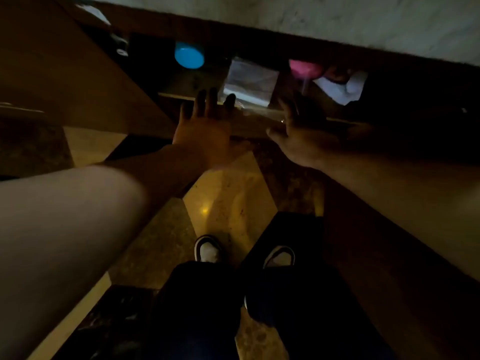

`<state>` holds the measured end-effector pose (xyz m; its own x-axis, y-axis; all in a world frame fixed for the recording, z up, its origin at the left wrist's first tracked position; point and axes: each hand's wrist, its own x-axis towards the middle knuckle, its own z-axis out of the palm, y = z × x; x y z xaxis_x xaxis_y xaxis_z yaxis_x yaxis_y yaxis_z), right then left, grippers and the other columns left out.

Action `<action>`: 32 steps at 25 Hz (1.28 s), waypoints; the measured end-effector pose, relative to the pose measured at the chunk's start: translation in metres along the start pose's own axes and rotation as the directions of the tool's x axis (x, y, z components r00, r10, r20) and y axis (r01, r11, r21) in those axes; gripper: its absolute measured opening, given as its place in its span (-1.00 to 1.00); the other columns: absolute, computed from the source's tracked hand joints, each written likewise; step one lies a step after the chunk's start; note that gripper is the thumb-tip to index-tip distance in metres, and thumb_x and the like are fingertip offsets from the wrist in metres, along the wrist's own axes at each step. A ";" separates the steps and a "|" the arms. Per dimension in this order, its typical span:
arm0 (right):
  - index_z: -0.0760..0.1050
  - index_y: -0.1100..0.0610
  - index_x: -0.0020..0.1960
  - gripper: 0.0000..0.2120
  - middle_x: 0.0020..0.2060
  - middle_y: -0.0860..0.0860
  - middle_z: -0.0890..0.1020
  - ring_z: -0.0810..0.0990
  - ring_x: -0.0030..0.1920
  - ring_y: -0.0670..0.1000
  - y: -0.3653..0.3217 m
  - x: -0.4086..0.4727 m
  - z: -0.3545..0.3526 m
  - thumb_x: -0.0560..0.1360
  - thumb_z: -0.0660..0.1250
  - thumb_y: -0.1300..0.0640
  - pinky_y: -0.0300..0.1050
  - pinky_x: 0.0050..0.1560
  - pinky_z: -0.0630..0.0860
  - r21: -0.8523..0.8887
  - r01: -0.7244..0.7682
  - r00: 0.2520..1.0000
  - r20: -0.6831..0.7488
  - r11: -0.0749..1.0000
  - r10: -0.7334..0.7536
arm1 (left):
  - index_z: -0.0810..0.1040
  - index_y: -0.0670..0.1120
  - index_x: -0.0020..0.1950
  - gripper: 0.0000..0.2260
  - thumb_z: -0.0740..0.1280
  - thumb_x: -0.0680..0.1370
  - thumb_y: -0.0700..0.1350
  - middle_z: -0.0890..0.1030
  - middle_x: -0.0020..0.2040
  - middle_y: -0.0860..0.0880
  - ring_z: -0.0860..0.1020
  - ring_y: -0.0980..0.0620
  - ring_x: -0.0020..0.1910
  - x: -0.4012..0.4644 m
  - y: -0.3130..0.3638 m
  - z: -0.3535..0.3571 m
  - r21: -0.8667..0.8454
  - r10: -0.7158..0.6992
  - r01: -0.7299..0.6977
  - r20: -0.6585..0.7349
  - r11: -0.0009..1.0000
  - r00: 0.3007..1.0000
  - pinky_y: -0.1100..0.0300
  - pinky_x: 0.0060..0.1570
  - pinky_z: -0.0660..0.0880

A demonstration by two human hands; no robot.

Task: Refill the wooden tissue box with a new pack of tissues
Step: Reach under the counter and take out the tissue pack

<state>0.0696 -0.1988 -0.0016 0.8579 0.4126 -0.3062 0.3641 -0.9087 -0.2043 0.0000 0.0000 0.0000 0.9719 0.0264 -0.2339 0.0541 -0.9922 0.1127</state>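
Observation:
A clear plastic pack of tissues (250,81) lies inside a dark open cabinet under a stone counter. My left hand (205,126) reaches toward its left near corner with the fingers spread, fingertips at the cabinet's front ledge. On the other side, my right hand (298,128) is stretched out with open fingers just right of the pack's near edge. Neither hand grips the pack. The scene is dim and blurred. No wooden tissue box shows in this view.
In the cabinet stand a blue round lid (189,55) at the left, a pink object (305,68) and a white crumpled bag (342,87) at the right. An open wooden door (65,74) stands left. My shoes (207,252) rest on a chequered floor.

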 end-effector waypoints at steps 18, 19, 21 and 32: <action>-0.18 0.15 0.64 -0.22 0.63 0.25 -0.06 0.22 0.56 0.23 0.014 0.098 0.051 0.63 0.28 0.17 -0.02 0.49 0.16 0.050 0.170 0.982 -0.097 0.984 -0.164 | 0.18 -0.03 0.59 -0.39 0.32 0.57 -0.15 0.24 0.58 -0.12 0.21 -0.15 0.56 0.116 0.007 0.058 -0.023 0.189 -0.202 -0.259 0.979 0.947 -0.15 0.44 0.31; -0.17 0.16 0.64 -0.25 0.63 0.24 -0.08 0.10 0.61 0.20 0.012 0.094 0.049 0.65 0.25 0.18 -0.06 0.51 0.09 0.035 0.165 0.982 -0.093 0.986 -0.162 | 0.22 -0.03 0.58 -0.42 0.30 0.58 -0.18 0.27 0.56 -0.12 0.26 -0.15 0.54 0.113 0.007 0.059 -0.045 0.176 -0.194 -0.259 0.980 0.950 -0.14 0.42 0.35; -0.15 0.18 0.63 -0.33 0.64 0.22 -0.05 0.02 0.63 0.18 0.009 0.085 0.044 0.68 0.18 0.22 -0.08 0.52 0.03 0.020 0.167 0.984 -0.064 0.986 -0.166 | 0.29 -0.02 0.55 -0.47 0.28 0.58 -0.23 0.33 0.54 -0.12 0.33 -0.14 0.51 0.105 0.009 0.057 -0.094 0.147 -0.175 -0.248 0.980 0.957 -0.12 0.40 0.39; 0.52 0.20 0.27 -0.73 0.20 0.20 0.62 0.59 0.24 0.23 -0.029 -0.020 -0.036 0.58 0.29 0.20 0.12 0.26 0.47 -0.051 0.176 0.967 -0.177 0.983 -0.183 | 0.41 -0.08 0.45 -0.63 0.22 0.63 -0.19 0.54 0.36 -0.16 0.55 -0.17 0.28 0.000 0.023 -0.039 0.007 0.102 -0.102 -0.008 0.995 0.995 -0.02 0.18 0.55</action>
<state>0.0548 -0.1831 0.0438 0.8273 0.5537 -0.0943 0.5278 -0.8238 -0.2069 0.0099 -0.0184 0.0401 0.9742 -0.0736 -0.2134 -0.0465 -0.9905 0.1292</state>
